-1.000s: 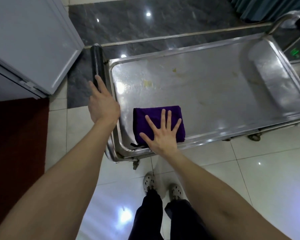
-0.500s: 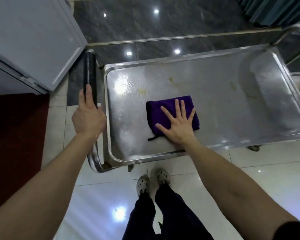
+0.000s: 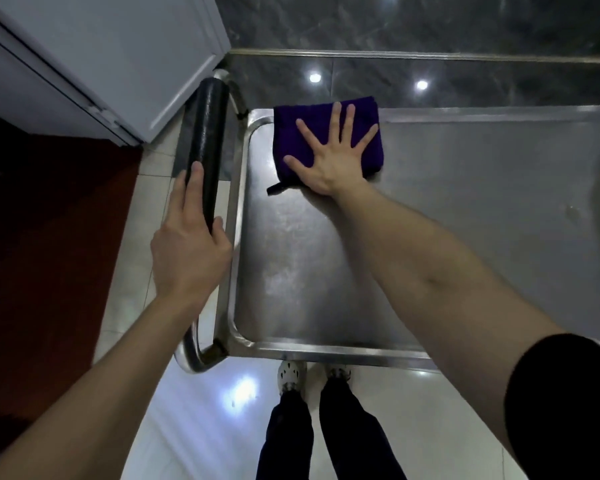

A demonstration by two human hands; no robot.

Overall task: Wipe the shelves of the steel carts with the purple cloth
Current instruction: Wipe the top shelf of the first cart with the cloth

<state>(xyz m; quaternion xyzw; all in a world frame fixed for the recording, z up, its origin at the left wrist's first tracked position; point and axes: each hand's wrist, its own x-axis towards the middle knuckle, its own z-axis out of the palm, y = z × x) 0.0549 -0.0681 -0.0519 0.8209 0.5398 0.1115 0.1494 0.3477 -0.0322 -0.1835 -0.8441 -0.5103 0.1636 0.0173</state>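
The folded purple cloth (image 3: 290, 133) lies at the far left corner of the steel cart's top shelf (image 3: 465, 209). My right hand (image 3: 329, 157) presses flat on the cloth with its fingers spread wide. A short black tag sticks out from the cloth's near left corner. My left hand (image 3: 187, 251) is wrapped around the near part of the black padded handle (image 3: 207, 126) at the cart's left end. The shelf surface looks dull and streaky near the front rim (image 3: 326, 349).
A white cabinet (image 3: 118, 46) stands close to the far end of the handle. A dark red mat (image 3: 49, 271) lies on the floor to the left. Dark glossy marble floor runs behind the cart. My feet (image 3: 291, 375) stand on white tiles at the cart's front edge.
My right hand has slid the cloth from the near left part of the shelf out to the far left corner. My left hand has closed on the handle, and the view has moved nearer.
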